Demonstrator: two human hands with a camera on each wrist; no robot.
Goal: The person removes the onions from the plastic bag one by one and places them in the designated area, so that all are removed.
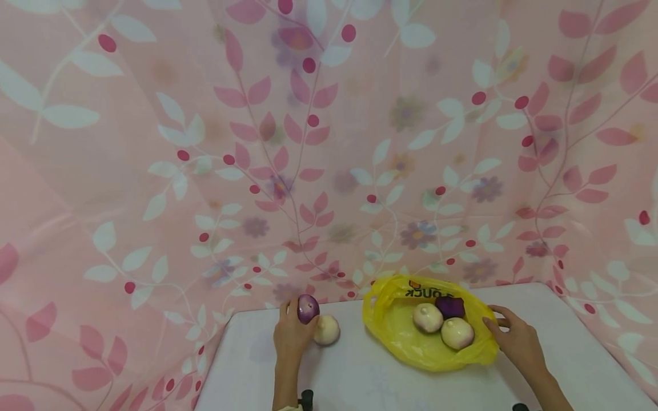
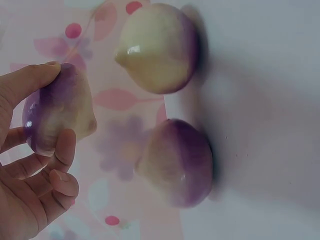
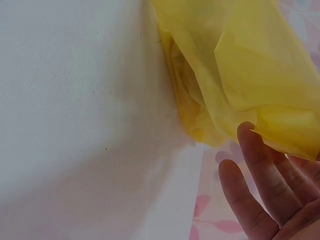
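The curtain (image 1: 205, 171) is pink, patterned with white and rose leaves, red berries and faded purple flowers. The tabletop (image 1: 370, 382) is plain white. The plastic bag (image 1: 396, 331) is bright yellow (dark lettering near its rim). The onions are purple-and-cream (image 1: 308, 309), pale cream (image 1: 327, 330), and one deep purple (image 1: 450, 306).

Purple-and-cream onion (image 2: 57, 112) in the left hand (image 1: 291, 338): smooth, glossy skin with highlights. Cream onion (image 2: 157, 47) and purple onion (image 2: 177, 162) on the bench (image 1: 370, 382): same waxy sheen. Bench: matt white, finely textured. Yellow bag (image 3: 240, 70), at three o'clock: thin, crinkled, translucent plastic film. Backdrop (image 1: 205, 142): soft printed cloth, matt.
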